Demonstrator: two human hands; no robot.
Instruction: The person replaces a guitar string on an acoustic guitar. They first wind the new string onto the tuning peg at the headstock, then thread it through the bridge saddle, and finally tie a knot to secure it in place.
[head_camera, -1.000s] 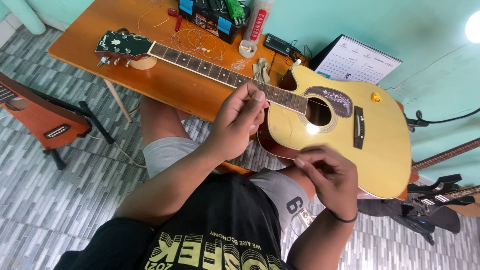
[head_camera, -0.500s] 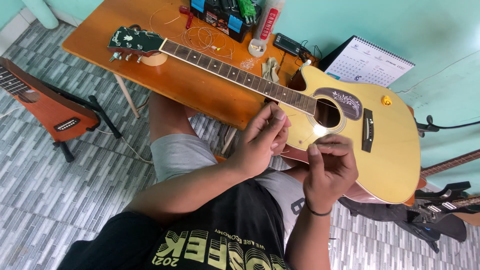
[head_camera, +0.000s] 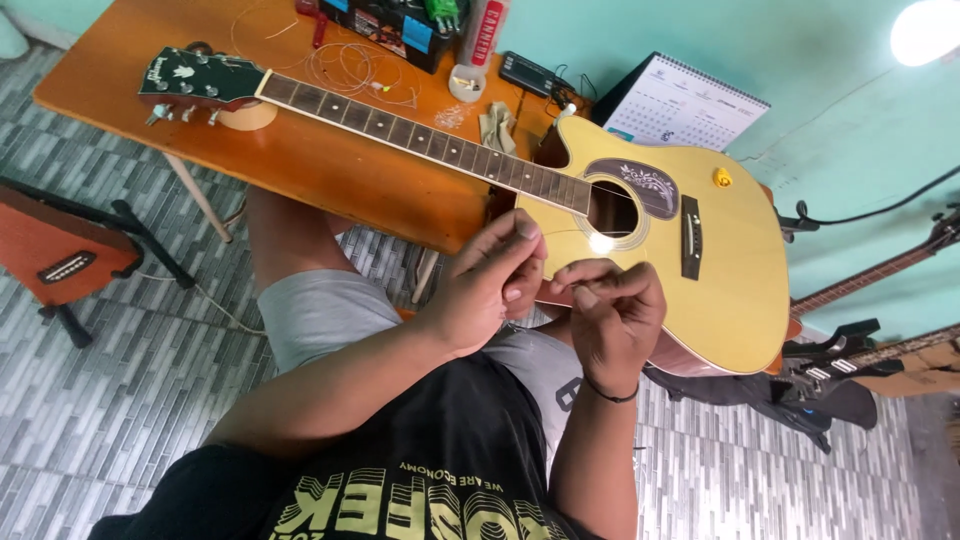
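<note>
A yellow acoustic guitar (head_camera: 740, 270) lies flat on an orange wooden table (head_camera: 330, 185), its neck (head_camera: 420, 140) running left to a dark headstock (head_camera: 195, 78). Both my hands meet just below the soundhole (head_camera: 612, 210), over the guitar's near edge. My left hand (head_camera: 490, 290) has its fingertips pinched against those of my right hand (head_camera: 612, 320). Between them is something very thin, which looks like a guitar string; the fingers hide most of it. My right wrist wears a dark band.
Loose coiled strings (head_camera: 345, 70), a cloth (head_camera: 497, 125), a black tuner (head_camera: 530, 72) and a box of tools sit on the table's far side. A desk calendar (head_camera: 690, 105) leans on the teal wall. A red guitar (head_camera: 60, 255) stands at left, more guitars (head_camera: 870, 350) at right.
My left hand has come off the neck toward the guitar's near edge. My right hand has risen from my lap to meet it, fingertips pinched together.
</note>
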